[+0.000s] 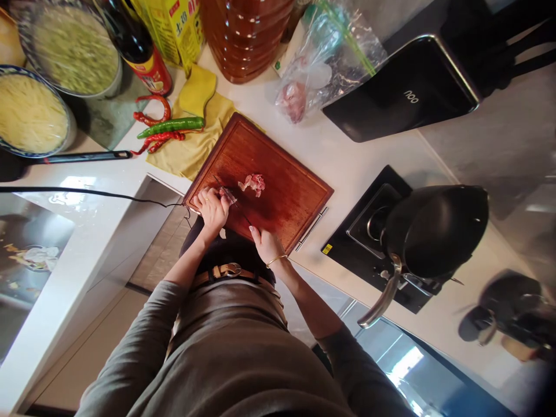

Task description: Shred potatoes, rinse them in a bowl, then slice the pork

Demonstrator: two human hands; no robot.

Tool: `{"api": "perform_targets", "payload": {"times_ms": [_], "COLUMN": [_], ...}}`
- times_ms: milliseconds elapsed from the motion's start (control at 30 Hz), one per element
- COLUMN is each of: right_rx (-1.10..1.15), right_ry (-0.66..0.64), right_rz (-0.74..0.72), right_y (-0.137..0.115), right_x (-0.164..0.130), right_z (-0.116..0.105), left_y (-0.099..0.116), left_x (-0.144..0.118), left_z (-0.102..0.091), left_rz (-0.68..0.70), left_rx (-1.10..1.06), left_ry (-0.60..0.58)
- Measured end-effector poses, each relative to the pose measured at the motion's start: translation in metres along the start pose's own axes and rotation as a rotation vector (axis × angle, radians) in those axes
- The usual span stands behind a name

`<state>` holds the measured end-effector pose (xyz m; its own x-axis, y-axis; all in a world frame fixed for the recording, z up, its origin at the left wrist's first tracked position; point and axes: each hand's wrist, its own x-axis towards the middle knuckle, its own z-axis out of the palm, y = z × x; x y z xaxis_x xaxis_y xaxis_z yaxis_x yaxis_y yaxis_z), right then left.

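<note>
A reddish wooden cutting board (pixel 282 174) lies near the counter's edge. At its left corner my left hand (pixel 212 208) is closed, its fingers curled over a piece of raw meat (pixel 228 196). My right hand (pixel 266 243) grips a knife (pixel 243 214) near the board's front edge. The thin dark blade slants up toward my left hand, beside the meat. Most of the knife's handle is hidden in my right fist. A small pile of cut meat (pixel 255 184) rests farther in on the board, apart from both hands.
Red chilies (pixel 163 139) and a green chili (pixel 171 126) lie on a yellow cloth (pixel 186 156). Bowls, a sauce bottle (pixel 145 58) and a large oil jug (pixel 247 35) stand behind. At right are a black knife block (pixel 403 87) and a pan (pixel 438 231) on the stove.
</note>
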<state>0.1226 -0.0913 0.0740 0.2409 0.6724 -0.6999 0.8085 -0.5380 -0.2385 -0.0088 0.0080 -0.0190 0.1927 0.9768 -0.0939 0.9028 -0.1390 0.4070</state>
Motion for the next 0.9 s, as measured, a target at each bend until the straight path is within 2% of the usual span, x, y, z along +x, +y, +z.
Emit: {"api": "perform_targets", "payload": {"times_ms": [300,500,733,900], "right_rx": [-0.035,-0.036,-0.042,-0.038], "right_ry": [-0.001,-0.048,0.000,-0.048], "right_rz": [0.035,0.086,0.046,0.104], "right_y": [-0.028,-0.019,-0.032,-0.016], "right_x": [0.022,0.006,0.024,0.017], "right_z": [0.001,0.002,-0.001,0.008], "left_y": [0.001,0.005,0.005,0.005], "left_x": [0.001,0.001,0.000,0.001], "left_z": [-0.003,-0.001,-0.002,-0.003], "left_rz": [-0.017,-0.031,-0.026,-0.016], "left_rx": [-0.010,-0.017,-0.013,0.032], "left_ry": [-0.027,-0.018,-0.035,-0.022]}}
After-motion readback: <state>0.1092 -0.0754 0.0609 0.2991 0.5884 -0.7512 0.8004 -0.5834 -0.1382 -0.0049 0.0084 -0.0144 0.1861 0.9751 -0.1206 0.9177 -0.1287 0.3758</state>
